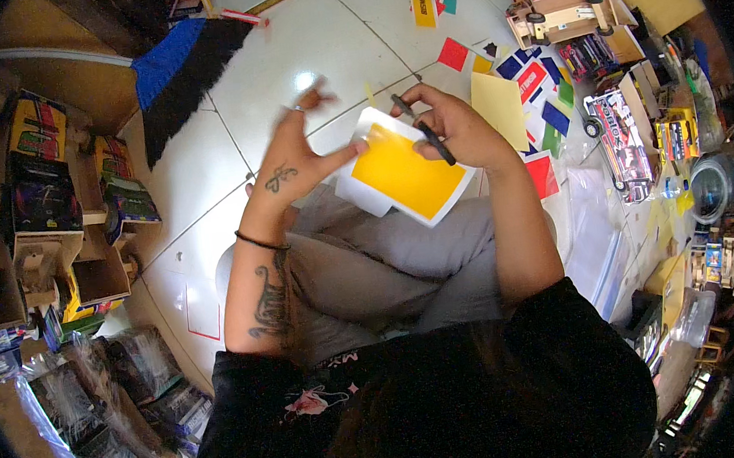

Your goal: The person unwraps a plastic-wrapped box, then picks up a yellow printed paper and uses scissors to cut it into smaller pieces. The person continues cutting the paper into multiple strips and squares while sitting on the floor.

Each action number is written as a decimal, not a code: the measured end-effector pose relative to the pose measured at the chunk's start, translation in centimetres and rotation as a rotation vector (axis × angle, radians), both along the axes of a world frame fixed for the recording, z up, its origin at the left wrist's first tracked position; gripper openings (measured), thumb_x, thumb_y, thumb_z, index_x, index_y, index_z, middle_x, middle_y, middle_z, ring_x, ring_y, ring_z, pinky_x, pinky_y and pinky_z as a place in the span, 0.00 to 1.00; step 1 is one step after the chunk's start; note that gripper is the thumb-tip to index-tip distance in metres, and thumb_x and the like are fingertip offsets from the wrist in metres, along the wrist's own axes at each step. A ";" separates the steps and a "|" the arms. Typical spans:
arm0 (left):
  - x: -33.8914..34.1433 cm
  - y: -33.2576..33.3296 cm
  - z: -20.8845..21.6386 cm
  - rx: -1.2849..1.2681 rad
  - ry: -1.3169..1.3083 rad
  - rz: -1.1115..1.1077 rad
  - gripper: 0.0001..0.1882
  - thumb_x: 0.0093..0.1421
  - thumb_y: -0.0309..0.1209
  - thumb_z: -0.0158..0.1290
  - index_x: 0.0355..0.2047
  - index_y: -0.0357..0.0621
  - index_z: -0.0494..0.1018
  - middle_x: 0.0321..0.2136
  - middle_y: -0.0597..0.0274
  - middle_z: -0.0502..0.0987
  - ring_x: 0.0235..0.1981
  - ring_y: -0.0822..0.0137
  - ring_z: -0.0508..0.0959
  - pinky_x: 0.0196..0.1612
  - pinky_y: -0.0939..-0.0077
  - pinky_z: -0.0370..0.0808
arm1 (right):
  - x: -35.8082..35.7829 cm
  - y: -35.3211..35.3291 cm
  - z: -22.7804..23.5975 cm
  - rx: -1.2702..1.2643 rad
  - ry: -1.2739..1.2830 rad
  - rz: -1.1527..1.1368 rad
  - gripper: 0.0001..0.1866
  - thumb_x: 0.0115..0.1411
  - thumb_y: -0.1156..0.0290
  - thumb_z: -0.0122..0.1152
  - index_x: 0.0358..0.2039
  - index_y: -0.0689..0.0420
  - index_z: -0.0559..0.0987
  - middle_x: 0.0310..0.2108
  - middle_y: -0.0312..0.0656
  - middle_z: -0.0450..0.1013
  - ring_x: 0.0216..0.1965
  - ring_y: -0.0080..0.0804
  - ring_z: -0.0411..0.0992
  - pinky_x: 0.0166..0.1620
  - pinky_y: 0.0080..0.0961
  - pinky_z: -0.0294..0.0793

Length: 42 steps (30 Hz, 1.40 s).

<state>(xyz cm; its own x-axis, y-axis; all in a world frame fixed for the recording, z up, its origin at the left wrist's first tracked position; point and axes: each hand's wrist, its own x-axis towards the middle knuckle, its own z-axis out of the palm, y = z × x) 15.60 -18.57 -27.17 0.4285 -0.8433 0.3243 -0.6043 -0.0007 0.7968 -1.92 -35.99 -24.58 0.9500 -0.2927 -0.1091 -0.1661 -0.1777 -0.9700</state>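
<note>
A yellow sheet [406, 170] with a white border is tilted above my crossed legs. My right hand [454, 123] is closed around a slim black tool [435, 141] lying across the sheet's upper right part; its exact kind is partly hidden by the fingers. At the sheet's left side is my left hand [292, 143], its fingers spread and blurred, the thumb tip at the sheet's edge. Whether that thumb presses on the sheet I cannot tell. A white flap [362, 196] sticks out below the sheet's left edge.
Coloured paper pieces [539, 93] and a pale yellow sheet [499, 110] lie on the tiled floor to the right. Beyond them are a wooden toy vehicle [563, 16] and a printed toy truck [620, 147]. Boxy printed toys [39, 172] stand at left, near a black fringed mat [193, 78].
</note>
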 end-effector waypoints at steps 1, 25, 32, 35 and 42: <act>-0.1 -0.1 -0.2 0.200 0.262 -0.165 0.37 0.42 0.41 0.64 0.49 0.34 0.66 0.38 0.53 0.75 0.42 0.63 0.73 0.49 0.73 0.67 | 0.2 0.3 -0.2 0.013 0.016 0.088 0.27 0.44 0.82 0.58 0.47 0.55 0.63 0.25 0.32 0.66 0.24 0.13 0.63 0.27 0.12 0.62; -0.2 -0.2 0.6 0.039 0.881 0.210 0.13 0.52 0.29 0.59 0.36 0.37 0.73 0.31 0.58 0.78 0.28 0.71 0.78 0.32 0.78 0.74 | 1.8 1.6 -2.1 0.228 -0.248 -0.493 0.27 0.43 0.74 0.66 0.44 0.61 0.67 0.32 0.38 0.71 0.30 0.24 0.69 0.35 0.17 0.68; 1.4 0.8 1.5 -0.304 0.718 0.336 0.12 0.53 0.28 0.58 0.35 0.32 0.73 0.30 0.55 0.78 0.28 0.71 0.78 0.32 0.82 0.74 | 1.7 2.5 -1.1 0.281 0.001 -0.388 0.22 0.49 0.66 0.64 0.43 0.60 0.69 0.35 0.39 0.71 0.32 0.23 0.70 0.33 0.18 0.68; 1.3 0.6 0.7 -0.376 0.770 0.394 0.11 0.56 0.32 0.55 0.33 0.35 0.73 0.27 0.61 0.77 0.22 0.76 0.74 0.24 0.86 0.69 | 2.5 4.0 -2.1 0.420 -0.249 -0.441 0.23 0.46 0.65 0.67 0.41 0.58 0.70 0.31 0.37 0.71 0.30 0.21 0.69 0.31 0.17 0.66; -1.2 -0.7 -0.4 -0.198 0.858 0.136 0.18 0.60 0.38 0.50 0.43 0.37 0.69 0.34 0.64 0.75 0.34 0.77 0.72 0.38 0.82 0.67 | 2.4 2.9 -3.3 0.253 -0.322 -0.644 0.24 0.44 0.71 0.65 0.43 0.58 0.70 0.30 0.37 0.69 0.30 0.21 0.66 0.33 0.17 0.64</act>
<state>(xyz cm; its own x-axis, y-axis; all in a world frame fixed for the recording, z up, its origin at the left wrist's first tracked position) 14.43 -19.25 -27.59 0.6834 -0.7298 -0.0201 0.1959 0.1568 0.9680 0.52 -33.12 -27.89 0.5965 -0.8026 0.0071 0.1360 0.0923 -0.9864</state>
